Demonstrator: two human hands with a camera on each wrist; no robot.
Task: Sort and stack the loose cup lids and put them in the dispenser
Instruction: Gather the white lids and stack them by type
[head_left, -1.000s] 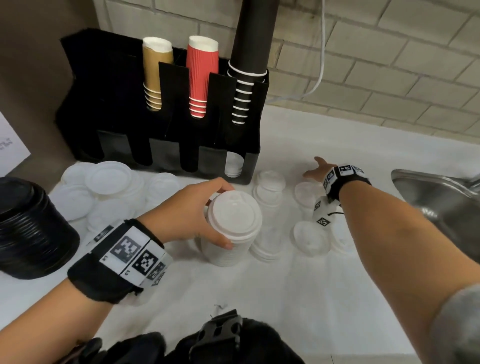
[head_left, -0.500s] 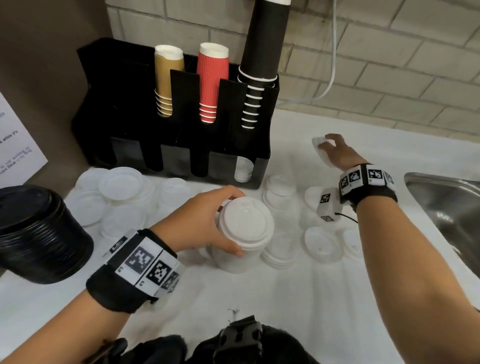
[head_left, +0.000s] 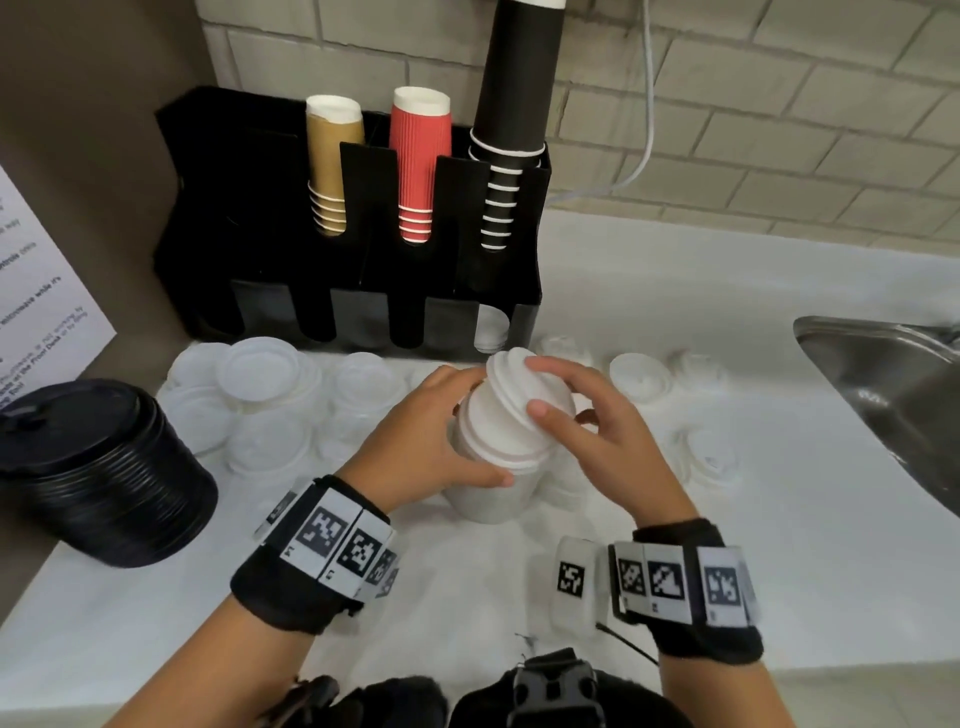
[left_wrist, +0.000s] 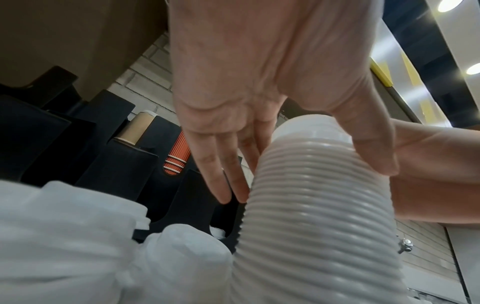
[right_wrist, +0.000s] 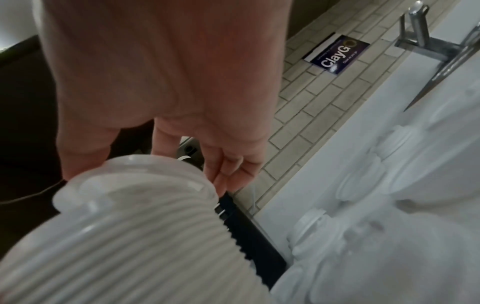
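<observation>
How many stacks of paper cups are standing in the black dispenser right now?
3, all in the dispenser: a brown stack on the left, a red stack in the middle, and a tall black stack on the right. The leftmost slots look dark; more could be hidden.

A white desk (head_left: 675, 322) carried a black slotted cup-and-lid dispenser (head_left: 249, 234) against the brick wall. In front of it lay loose translucent white plastic lids (head_left: 260, 369), a tall stack of white lids (head_left: 493, 499), and, far left, a stack of black lids (head_left: 98, 467).
</observation>
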